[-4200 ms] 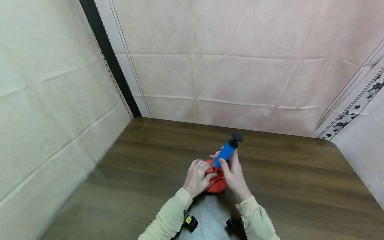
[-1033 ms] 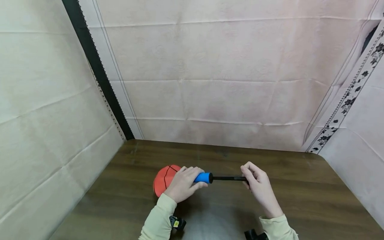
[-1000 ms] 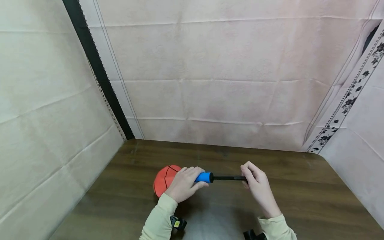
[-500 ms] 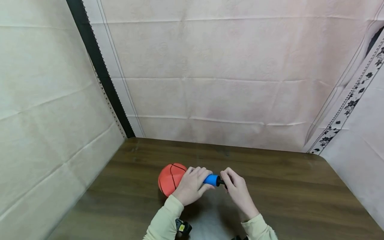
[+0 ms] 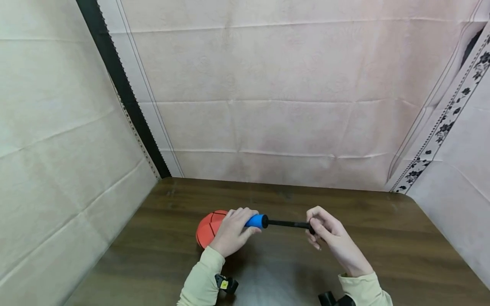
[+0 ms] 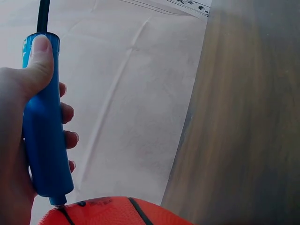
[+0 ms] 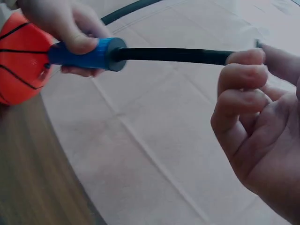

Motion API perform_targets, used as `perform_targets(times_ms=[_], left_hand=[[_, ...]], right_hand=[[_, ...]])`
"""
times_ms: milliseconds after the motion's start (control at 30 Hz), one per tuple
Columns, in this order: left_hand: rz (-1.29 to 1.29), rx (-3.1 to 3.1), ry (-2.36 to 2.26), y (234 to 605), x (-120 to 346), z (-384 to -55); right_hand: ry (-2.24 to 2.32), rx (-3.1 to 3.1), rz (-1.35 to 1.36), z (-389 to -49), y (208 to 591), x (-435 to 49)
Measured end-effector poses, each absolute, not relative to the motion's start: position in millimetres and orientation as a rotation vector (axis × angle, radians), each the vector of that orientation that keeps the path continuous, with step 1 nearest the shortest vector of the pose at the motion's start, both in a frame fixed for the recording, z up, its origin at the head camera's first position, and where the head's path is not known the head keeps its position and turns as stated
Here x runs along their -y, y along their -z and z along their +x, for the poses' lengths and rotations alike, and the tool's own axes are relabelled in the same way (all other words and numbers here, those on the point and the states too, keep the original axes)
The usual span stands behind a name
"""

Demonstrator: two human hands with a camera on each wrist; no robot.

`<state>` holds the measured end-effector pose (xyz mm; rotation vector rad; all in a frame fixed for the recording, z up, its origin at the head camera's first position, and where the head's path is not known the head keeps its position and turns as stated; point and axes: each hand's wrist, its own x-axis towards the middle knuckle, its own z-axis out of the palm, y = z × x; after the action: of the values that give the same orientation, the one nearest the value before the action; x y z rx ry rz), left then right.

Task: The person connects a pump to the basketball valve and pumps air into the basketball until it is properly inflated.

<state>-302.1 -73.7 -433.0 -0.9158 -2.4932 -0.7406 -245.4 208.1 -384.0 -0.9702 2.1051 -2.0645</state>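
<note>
My left hand (image 5: 232, 233) wraps round the blue barrel of a hand pump (image 6: 47, 136), thumb lying along its upper end. The pump's narrow tip meets a red ball with black lines (image 5: 209, 228), in the left wrist view at the ball's top. Out of the barrel's other end runs a long black rod (image 7: 173, 55), drawn well out. My right hand (image 5: 331, 236) pinches the black handle at the rod's end between thumb and fingers. Part of the ball is hidden behind my left hand in the head view.
A brown wood-grain table (image 5: 275, 272) lies under both hands. Pale cloth walls (image 5: 268, 106) rise behind it and at both sides. Black wrist cameras (image 5: 229, 285) sit on both wrists.
Earlier the right hand held the pump upright by its barrel at the ball. Since then the left hand has taken the barrel; the right pushed the rod in half a second ago, and has drawn it out again.
</note>
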Motion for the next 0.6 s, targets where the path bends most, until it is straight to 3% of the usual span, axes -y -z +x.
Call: perform_targets(times_ms=[167,600], left_hand=[[-0.92,2.473,0.79,435.6,71.4,-302.7],[-1.004,2.474,0.715,438.2,61.9,-300.8]], right_hand=[[2.095,-1.977,-1.117,-256.4,395.6,-195.6],[1.894,-2.145,-0.989,-265.2,414.5,-159.5]])
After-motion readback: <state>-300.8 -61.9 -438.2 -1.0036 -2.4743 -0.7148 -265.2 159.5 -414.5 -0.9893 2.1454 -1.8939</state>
